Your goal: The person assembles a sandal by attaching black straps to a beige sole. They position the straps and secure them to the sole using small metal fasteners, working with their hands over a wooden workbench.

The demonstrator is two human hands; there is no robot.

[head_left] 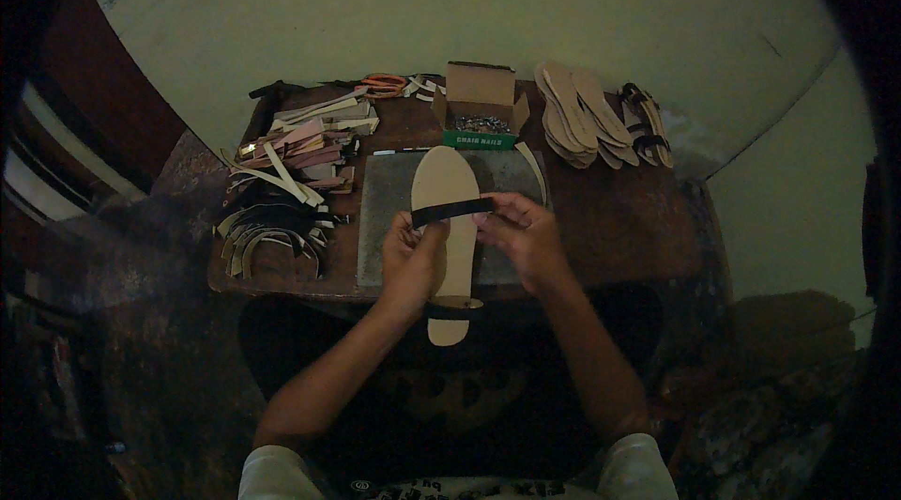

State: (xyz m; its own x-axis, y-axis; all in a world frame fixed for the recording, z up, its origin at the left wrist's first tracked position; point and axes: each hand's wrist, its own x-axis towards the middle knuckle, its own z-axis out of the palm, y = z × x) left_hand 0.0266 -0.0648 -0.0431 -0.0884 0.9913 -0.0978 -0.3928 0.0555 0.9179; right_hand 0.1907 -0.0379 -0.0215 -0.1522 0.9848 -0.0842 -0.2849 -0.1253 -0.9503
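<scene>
A beige sandal sole is held up in front of me, toe end away and heel end toward me. Across its front half runs a black strap. My left hand grips the sole by its left edge, with the thumb on top beside the strap. At the right edge, my right hand is closed on the strap's right end, fingers pinched together. A second dark strap crosses the sole near the heel. The underside of the sole is hidden.
Below the sole, a grey slab lies on the wooden table. An opened box of nails stands behind it. Piled straps and curved black strips fill the left. Stacked soles, a sandal and orange-handled scissors lie farther back.
</scene>
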